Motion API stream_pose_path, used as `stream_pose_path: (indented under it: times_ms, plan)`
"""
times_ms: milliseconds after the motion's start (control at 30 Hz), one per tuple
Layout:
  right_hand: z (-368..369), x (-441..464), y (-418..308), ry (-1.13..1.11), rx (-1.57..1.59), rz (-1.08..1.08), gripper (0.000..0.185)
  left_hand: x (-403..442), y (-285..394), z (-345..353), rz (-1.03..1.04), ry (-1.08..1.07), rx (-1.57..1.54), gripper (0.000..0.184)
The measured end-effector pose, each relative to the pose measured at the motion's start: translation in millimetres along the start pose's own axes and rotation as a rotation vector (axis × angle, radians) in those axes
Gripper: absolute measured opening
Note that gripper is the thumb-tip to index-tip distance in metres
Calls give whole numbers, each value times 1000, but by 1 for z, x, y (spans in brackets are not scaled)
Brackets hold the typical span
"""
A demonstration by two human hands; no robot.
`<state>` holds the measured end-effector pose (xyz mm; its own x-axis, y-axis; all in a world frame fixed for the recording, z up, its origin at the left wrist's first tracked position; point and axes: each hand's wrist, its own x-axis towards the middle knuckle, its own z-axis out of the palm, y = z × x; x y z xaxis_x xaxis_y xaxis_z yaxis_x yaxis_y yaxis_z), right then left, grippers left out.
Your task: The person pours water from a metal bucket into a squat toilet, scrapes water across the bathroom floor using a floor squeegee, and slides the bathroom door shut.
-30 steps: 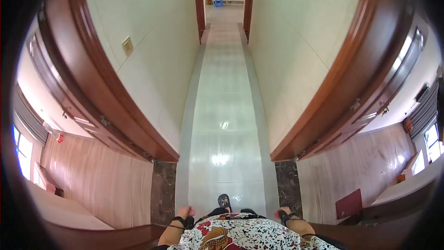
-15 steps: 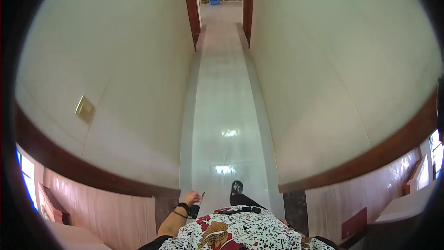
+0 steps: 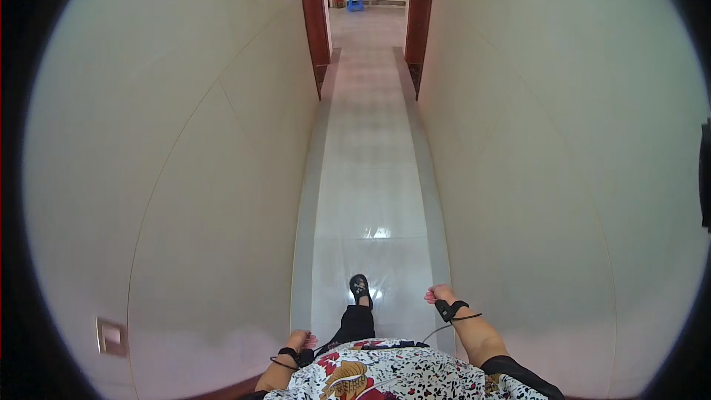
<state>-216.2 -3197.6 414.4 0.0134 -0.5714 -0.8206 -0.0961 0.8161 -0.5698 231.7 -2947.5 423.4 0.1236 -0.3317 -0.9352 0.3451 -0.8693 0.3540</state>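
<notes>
My left hand (image 3: 301, 340) hangs low beside my body at the bottom of the view, its fingers curled in and nothing visible in them. A black wrist strap (image 3: 290, 355) sits behind it. Further forward, my right hand (image 3: 438, 294) swings out near the right wall with fingers folded and no object showing. Around that wrist is a black band with a small box (image 3: 449, 310), from which a thin grey cable (image 3: 438, 330) runs back toward my patterned top (image 3: 415, 363). Neither hand touches the walls.
A narrow corridor with a glossy pale tiled floor (image 3: 374, 178) runs ahead between the left wall (image 3: 215, 178) and right wall (image 3: 533, 178). A brown door frame (image 3: 420, 15) opens onto a room with a blue stool (image 3: 355, 2). One black shoe (image 3: 359, 287) steps forward.
I have moved forward along the corridor. My right hand has come into view on the right, while the left hand has swung back and lower. The wall switch has shifted down the view.
</notes>
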Motion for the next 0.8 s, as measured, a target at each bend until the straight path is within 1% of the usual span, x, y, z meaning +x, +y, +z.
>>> stream_pose_path:
  times_ms: [67, 100, 133, 167, 233, 267, 300, 333, 367, 400, 433, 467, 567, 633, 700, 767, 800]
  plan:
    - [-15, 109, 27, -133, -339, -195, 12, 22, 63, 8, 78, 21, -26, 18]
    - [-11, 132, 19, -177, -493, -308, 11, 31, 99, 7, 126, 29, -36, 19]
    - [-18, 144, 21, -164, -409, -243, 11, 41, 138, 9, 105, 20, -19, 19]
    - [-15, 126, 3, -146, -323, -180, 12, 58, 177, 13, 102, 8, 4, 19]
    - [12, 63, -62, 12, 164, 94, 15, 100, 254, 17, 81, -10, 58, 20]
    - [15, 66, -77, 2, 207, 133, 14, 105, 291, 23, 193, -25, 76, 19]
    - [15, 62, -89, -9, 252, 180, 15, 120, 327, 31, 197, -61, 101, 18]
    - [17, 61, -97, -19, 299, 225, 17, 128, 366, 41, 248, -54, 108, 16]
    - [12, 58, -106, -90, -174, 6, 14, 130, 404, 57, 292, -76, 138, 15]
    - [5, 59, -116, -155, -649, -223, 17, 128, 445, 73, 321, -78, 153, 14]
    - [2, 64, -128, -215, -1129, -454, 24, 128, 479, 85, 352, -80, 166, 14]
    - [4, 81, -142, -189, -1168, -497, 24, 144, 510, 91, 357, -87, 163, 14]
    - [-3, 164, -121, -126, -1280, -626, 32, 185, 577, 106, 348, -100, 155, 14]
    - [3, 218, -148, -73, -1347, -723, 41, 217, 625, 110, 329, -118, 152, 14]
    - [18, 242, -238, -41, -1256, -621, 40, 235, 667, 113, 232, -90, 140, 15]
    - [38, 253, -339, -26, -1165, -513, 40, 250, 714, 113, 130, -107, 157, 16]
    - [47, 283, -375, 3, -1209, -541, 40, 258, 744, 115, 178, -103, 135, 17]
